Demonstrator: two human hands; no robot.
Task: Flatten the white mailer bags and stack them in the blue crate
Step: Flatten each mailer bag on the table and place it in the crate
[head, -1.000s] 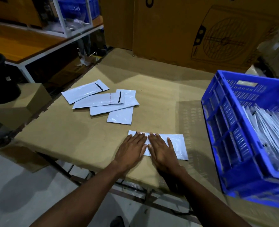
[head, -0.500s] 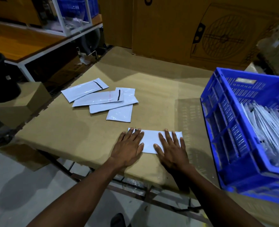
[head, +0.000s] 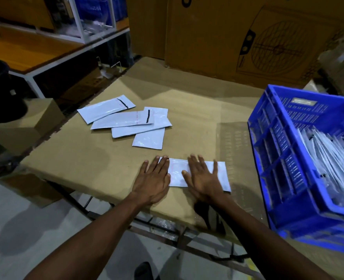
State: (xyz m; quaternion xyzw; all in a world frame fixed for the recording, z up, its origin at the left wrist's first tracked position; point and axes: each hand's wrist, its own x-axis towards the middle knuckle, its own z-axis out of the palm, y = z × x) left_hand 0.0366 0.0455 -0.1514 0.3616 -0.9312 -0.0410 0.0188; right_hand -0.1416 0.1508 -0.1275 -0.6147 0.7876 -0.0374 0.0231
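Both my flat, open hands press one white rectangular plastic mailer bag: left hand on its left end, right hand on its middle.

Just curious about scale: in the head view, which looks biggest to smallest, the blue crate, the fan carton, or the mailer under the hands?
1. Fan carton
2. Blue crate, nearer the camera, so unsure against the carton
3. Mailer under the hands, clearly smallest

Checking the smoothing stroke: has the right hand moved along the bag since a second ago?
Yes. The right hand has slid right along the bag, toward the blue crate.
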